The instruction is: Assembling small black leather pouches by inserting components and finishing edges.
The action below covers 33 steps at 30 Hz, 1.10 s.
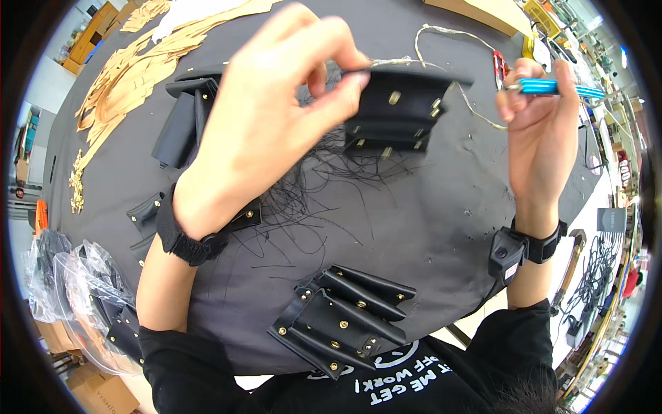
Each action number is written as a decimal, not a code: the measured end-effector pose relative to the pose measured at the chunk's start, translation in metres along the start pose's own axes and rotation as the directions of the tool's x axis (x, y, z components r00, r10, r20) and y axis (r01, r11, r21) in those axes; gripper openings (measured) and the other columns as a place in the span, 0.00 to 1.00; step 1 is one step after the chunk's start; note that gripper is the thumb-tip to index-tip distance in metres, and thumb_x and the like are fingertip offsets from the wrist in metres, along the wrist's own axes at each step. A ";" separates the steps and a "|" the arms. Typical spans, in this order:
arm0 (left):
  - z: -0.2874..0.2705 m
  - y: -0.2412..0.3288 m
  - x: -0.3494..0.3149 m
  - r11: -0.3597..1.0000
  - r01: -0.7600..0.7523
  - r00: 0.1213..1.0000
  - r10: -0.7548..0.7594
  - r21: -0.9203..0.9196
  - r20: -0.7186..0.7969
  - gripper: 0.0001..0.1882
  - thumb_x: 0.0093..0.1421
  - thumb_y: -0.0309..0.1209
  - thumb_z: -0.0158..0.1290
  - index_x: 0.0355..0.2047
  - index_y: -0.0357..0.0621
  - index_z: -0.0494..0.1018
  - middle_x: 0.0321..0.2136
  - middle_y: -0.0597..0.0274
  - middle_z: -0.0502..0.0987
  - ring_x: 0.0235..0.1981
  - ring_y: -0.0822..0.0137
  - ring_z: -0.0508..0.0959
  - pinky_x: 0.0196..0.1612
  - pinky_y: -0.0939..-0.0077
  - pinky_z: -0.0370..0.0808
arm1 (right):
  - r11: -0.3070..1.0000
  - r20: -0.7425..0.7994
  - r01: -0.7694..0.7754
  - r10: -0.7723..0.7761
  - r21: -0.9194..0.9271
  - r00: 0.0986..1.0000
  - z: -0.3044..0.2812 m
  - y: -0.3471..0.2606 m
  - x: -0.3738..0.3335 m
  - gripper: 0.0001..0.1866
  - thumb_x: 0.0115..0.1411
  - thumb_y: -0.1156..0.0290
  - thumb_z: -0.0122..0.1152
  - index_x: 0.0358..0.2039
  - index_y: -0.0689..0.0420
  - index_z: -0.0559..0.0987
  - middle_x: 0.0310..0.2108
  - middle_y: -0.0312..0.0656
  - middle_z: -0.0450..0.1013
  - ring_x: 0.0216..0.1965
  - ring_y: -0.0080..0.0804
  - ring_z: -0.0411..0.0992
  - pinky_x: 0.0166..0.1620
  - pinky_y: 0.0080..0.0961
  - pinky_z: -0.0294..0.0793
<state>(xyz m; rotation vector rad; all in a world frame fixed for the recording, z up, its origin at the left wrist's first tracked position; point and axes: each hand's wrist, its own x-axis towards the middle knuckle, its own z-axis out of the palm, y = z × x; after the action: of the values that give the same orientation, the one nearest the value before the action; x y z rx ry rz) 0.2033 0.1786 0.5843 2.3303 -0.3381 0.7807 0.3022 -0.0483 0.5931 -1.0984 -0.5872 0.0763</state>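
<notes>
Thumb and fingers of my left hand [276, 103] are closed on the upper edge of a black leather piece [393, 114]. It is folded into layers with brass-coloured fittings and hangs above the table. My right hand [541, 134], raised at the right, grips a slim bright-blue tool [541, 86] with a metal tip; its exact kind I cannot make out. Loose black threads [321, 183] lie tangled below the held piece. Several similar black leather pieces [345, 321] are stacked at the table's near edge. Another black leather piece [181, 127] stands left of my left hand.
Tan strips [131, 83] are heaped at the far left, with small brass parts [76, 183] beside them. A whitish cord [476, 110] runs across the far right, by a red tool [499, 67]. Clear plastic bags [83, 276] sit at the left edge. A cardboard box [483, 14] stands at the back.
</notes>
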 end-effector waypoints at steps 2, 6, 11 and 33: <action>-0.003 0.003 0.004 0.997 -0.074 0.989 0.078 0.034 -0.125 0.09 0.46 0.19 0.58 0.30 0.37 0.75 0.24 0.64 0.66 0.26 0.73 0.68 0.31 0.80 0.66 | 0.999 -0.062 0.047 -0.045 0.025 0.997 -0.012 -0.003 0.008 0.12 0.67 0.62 0.40 0.35 0.59 0.65 0.29 0.47 0.71 0.24 0.28 0.66 0.29 0.28 0.67; -0.002 0.011 -0.001 0.969 -0.242 0.970 0.243 0.042 -0.020 0.12 0.41 0.16 0.58 0.29 0.39 0.74 0.27 0.62 0.67 0.29 0.70 0.71 0.32 0.78 0.69 | 0.997 -0.069 0.063 -0.060 0.041 0.996 -0.021 -0.003 0.012 0.14 0.66 0.62 0.41 0.34 0.61 0.65 0.31 0.47 0.71 0.27 0.27 0.63 0.31 0.27 0.64; 0.005 0.012 -0.018 0.999 0.030 0.858 -0.016 -0.019 0.513 0.12 0.45 0.19 0.56 0.28 0.39 0.65 0.33 0.59 0.64 0.30 0.64 0.72 0.32 0.74 0.72 | 0.996 -0.107 0.010 0.000 0.089 0.994 -0.005 0.002 0.005 0.11 0.66 0.62 0.41 0.35 0.58 0.63 0.29 0.46 0.71 0.25 0.28 0.63 0.29 0.27 0.64; -0.006 -0.035 -0.020 0.971 0.235 0.628 -0.121 -0.038 0.769 0.11 0.46 0.28 0.61 0.28 0.39 0.71 0.21 0.67 0.66 0.22 0.73 0.64 0.27 0.80 0.64 | 0.938 0.299 -0.206 0.289 -0.279 0.909 0.038 0.069 -0.052 0.11 0.69 0.63 0.36 0.45 0.54 0.54 0.32 0.54 0.69 0.27 0.33 0.72 0.31 0.29 0.78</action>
<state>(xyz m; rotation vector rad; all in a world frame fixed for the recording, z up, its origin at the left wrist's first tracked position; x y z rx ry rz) 0.1999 0.2094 0.5585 2.3971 -0.4830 -0.3824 0.2552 -0.0023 0.5251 -1.4099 -0.7728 0.4330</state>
